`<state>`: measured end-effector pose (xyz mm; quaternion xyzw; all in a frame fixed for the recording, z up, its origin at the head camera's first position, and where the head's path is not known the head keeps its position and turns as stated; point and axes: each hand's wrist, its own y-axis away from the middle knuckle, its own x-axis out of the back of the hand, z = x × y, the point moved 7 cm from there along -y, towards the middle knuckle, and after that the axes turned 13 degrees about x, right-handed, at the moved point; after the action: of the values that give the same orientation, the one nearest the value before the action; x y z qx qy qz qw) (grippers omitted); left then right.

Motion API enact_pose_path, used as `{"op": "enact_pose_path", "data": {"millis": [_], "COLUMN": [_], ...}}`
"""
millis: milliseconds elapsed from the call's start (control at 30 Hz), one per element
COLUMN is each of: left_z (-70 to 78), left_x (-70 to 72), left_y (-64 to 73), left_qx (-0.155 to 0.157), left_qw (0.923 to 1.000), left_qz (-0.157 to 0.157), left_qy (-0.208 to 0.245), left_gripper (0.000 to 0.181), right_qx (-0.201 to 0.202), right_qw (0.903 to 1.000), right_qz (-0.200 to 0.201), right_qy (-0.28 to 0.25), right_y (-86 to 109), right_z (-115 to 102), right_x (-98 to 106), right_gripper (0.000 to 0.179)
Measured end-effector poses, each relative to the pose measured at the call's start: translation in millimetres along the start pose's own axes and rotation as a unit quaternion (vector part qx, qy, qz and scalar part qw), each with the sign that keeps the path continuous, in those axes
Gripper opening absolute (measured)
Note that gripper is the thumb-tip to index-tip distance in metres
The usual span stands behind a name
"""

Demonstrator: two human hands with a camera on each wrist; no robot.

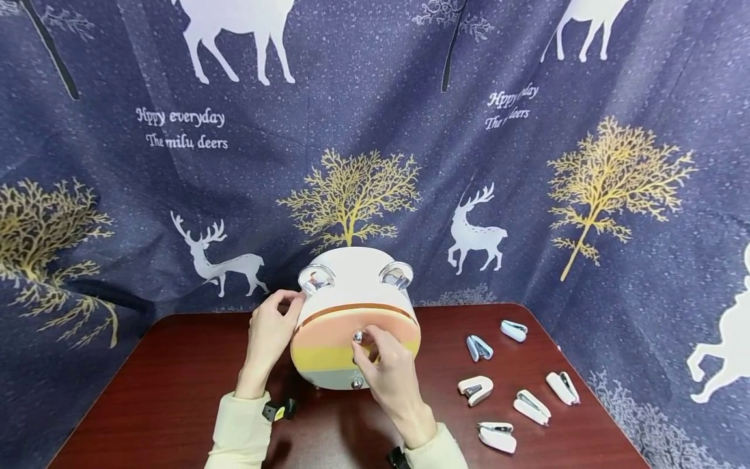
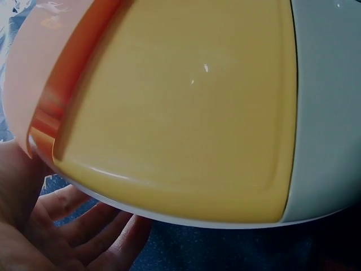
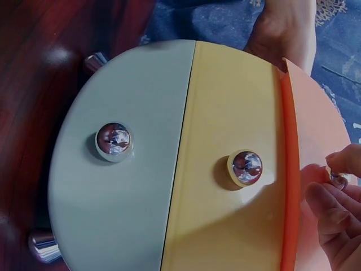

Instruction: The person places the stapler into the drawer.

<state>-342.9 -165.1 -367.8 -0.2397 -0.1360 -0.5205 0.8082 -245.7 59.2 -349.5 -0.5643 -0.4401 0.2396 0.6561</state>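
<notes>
A small rounded white cabinet [image 1: 356,281] stands on the table, with a pink drawer [image 1: 334,326] on top, a yellow drawer [image 1: 313,358] in the middle and a pale green drawer [image 3: 121,197] at the bottom. The pink drawer sticks out slightly, showing an orange edge in both wrist views. My right hand [image 1: 389,371] pinches its silver knob [image 1: 358,336] between thumb and finger. Against the cabinet's left side rests my left hand [image 1: 272,339]; the left wrist view shows its fingers [image 2: 93,226] extended along the side and behind. The drawers' insides are hidden.
On the right of the brown table [image 1: 193,378] lie two light blue staplers, one blue stapler [image 1: 479,348] nearer the cabinet, and several white staplers, among them a white stapler [image 1: 532,408]. A dark blue cloth [image 1: 363,111] with deer and trees hangs behind the table.
</notes>
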Motion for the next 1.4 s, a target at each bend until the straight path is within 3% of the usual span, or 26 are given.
{"op": "enact_pose_path", "data": {"millis": [867,1400], "left_z": [1.9,1.6], "left_x": [0.9,-0.3], "left_y": [0.9,1.2], "left_qx": [-0.016,-0.01], "left_qw": [0.9998,0.9999], "left_qz": [0.013,0.009], "left_qy": [0.004,0.0], "left_gripper": [0.03,0.03], "right_qx": [0.054,0.082], "right_qw": [0.9981,0.9958], "right_qz": [-0.003,0.009], "right_qy": [0.031,0.04], "right_y": [6.1,10.7], "right_z": [-36,-55], "right_x": [23,34], "right_gripper": [0.007,0.017]}}
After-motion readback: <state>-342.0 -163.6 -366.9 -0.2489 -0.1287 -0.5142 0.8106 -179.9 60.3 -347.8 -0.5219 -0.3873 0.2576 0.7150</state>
